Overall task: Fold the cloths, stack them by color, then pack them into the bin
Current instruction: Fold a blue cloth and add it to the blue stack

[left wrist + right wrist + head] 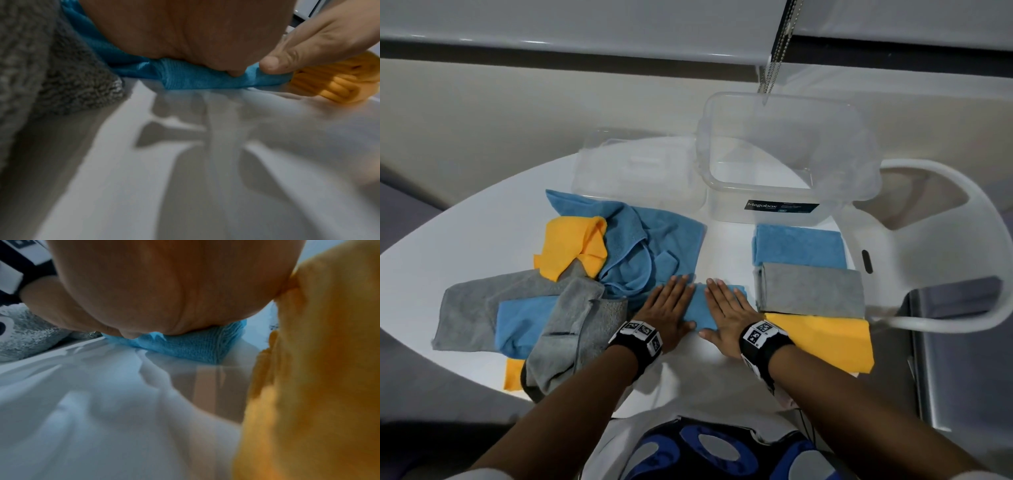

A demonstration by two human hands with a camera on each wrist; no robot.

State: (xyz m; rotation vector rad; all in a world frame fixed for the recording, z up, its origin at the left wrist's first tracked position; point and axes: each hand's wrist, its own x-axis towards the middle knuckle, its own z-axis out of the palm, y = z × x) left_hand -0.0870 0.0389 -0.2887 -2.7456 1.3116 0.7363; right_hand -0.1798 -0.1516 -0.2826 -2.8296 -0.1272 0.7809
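Both hands, the left hand [671, 310] and right hand [724, 313], lie flat with straight fingers on the folded blue cloth [698, 308], likely pressing its crease, bin [787, 171] at one o'clock.

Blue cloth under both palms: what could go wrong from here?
1. The left hand and right hand press flat on the folded blue cloth; nothing pinches it, so lifting may let the fold spring open.
2. The unfolded pile touches the left hand; a loose blue cloth could drag along.
3. The folded blue stack lies beyond the grey stack; carrying over could brush it askew.
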